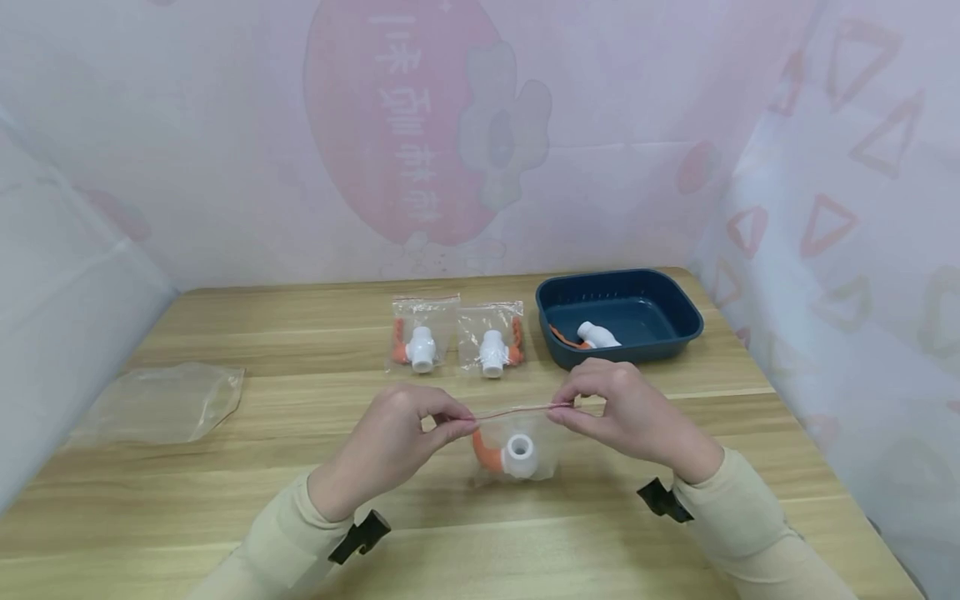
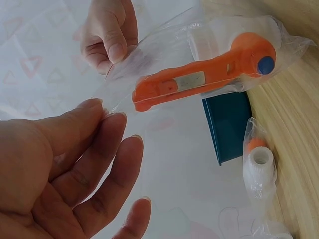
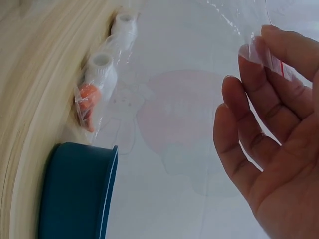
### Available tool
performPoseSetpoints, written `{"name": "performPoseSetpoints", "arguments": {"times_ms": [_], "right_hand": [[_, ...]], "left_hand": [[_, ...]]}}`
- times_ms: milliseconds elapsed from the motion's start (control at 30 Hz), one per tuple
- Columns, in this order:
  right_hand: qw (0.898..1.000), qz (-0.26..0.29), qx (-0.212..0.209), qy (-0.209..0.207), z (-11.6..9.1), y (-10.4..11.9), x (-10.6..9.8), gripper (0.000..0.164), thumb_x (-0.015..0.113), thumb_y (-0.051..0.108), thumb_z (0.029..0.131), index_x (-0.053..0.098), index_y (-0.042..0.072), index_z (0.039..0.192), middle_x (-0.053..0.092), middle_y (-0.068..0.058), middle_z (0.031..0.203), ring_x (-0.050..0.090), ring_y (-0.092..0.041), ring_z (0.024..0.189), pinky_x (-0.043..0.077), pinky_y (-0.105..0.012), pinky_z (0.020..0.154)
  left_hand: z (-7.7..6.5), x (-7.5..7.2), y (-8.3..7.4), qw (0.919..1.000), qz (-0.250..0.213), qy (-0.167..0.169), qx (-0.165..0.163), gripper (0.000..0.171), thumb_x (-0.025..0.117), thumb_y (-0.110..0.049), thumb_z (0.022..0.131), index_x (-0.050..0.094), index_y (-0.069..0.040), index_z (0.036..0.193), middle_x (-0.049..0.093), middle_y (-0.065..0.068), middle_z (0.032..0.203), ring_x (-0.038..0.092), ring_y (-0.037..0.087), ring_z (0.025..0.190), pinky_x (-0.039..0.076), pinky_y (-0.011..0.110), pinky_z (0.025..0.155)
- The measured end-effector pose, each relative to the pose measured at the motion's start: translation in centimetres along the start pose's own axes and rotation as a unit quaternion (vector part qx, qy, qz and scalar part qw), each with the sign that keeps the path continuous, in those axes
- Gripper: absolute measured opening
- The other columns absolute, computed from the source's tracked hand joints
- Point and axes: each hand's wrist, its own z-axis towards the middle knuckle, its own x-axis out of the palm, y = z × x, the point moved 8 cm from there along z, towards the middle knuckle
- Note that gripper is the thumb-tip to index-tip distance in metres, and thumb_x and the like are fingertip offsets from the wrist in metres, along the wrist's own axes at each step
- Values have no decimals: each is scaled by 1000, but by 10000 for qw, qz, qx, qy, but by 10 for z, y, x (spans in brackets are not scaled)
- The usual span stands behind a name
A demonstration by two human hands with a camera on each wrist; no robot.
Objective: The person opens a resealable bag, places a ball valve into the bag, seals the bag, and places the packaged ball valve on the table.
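Note:
A clear zip bag [image 1: 551,446] hangs between my two hands, holding a white ball valve [image 1: 519,457] with an orange lever [image 2: 187,79]. My left hand [image 1: 401,446] pinches the left end of its red-striped top edge between thumb and forefinger. At the other end, my right hand [image 1: 618,408] pinches the same edge, and a corner of film pokes out past its fingers in the right wrist view. The top edge is stretched nearly straight. Whether the seal is fully pressed together cannot be made out.
Two bagged valves, one on the left [image 1: 422,348] and one on the right [image 1: 492,353], lie farther back on the wooden table [image 1: 300,333]. A dark blue basin [image 1: 660,346] at the back right holds a loose valve [image 1: 597,335]. Clear plastic bags [image 1: 165,402] lie at the left.

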Motion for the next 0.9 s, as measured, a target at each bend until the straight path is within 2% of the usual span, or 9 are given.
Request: {"name": "performPoseSetpoints", "arguments": {"times_ms": [100,300,667,900], "right_hand": [[9999,-26,-86,-67,-3,-1,-2,14,82,6,80,73,16,85,66,13,83,59,-5,77,52,-29,67],[9999,-44,-98,2,-5,-1,-3,15,81,5,81,72,17,85,66,13,85,59,-5,77,48,-20,68],[9997,-75,-225,-66,-4,3,-5,16,82,3,79,73,16,84,67,12,84,60,-5,78,49,-22,72],[9998,54,-123,-141,-8,-1,-8,17,83,5,79,73,18,85,67,13,83,60,-6,77,52,-28,70]], "left_hand": [[-1,0,1,10000,9,-12,-27,4,77,-18,88,79,-14,86,72,-11,81,57,-1,66,48,20,56],[-1,0,2,10000,-3,-4,-44,5,77,-18,88,79,-14,86,72,-11,81,56,0,66,47,20,55],[-1,0,1,9999,-15,40,-94,4,77,-17,88,79,-14,86,72,-11,81,57,0,67,47,20,56],[-1,-1,1,10000,46,-26,-51,6,77,-19,88,79,-13,86,72,-10,81,57,0,66,47,21,55]]}}
